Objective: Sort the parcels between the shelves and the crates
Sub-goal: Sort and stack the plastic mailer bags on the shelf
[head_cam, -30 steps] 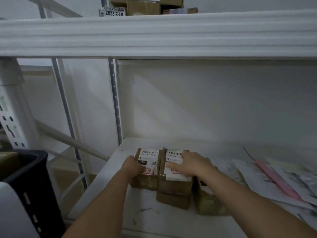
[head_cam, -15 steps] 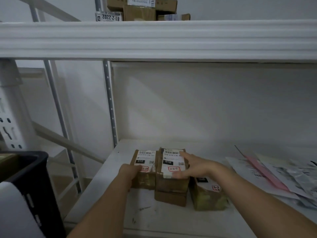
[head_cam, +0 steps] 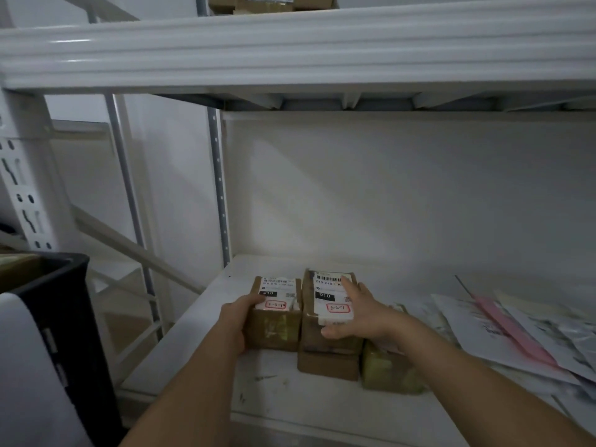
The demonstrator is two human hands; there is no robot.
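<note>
Small brown cardboard parcels with white labels stand on the white shelf. My left hand grips the left side of the left parcel, thumb on its label. My right hand wraps the right side of the top middle parcel, fingers on its label and thumb at its front. That parcel rests on a lower box. A third box sits to the right, partly under my right wrist.
Flat white and pink mail bags lie spread over the shelf's right part. A black crate stands at the left, outside the rack. The upper shelf beam hangs overhead with boxes on top.
My right hand slid from the top of the middle parcel to its right side. My left hand shifted lower along the left parcel's side. The camera came closer.
</note>
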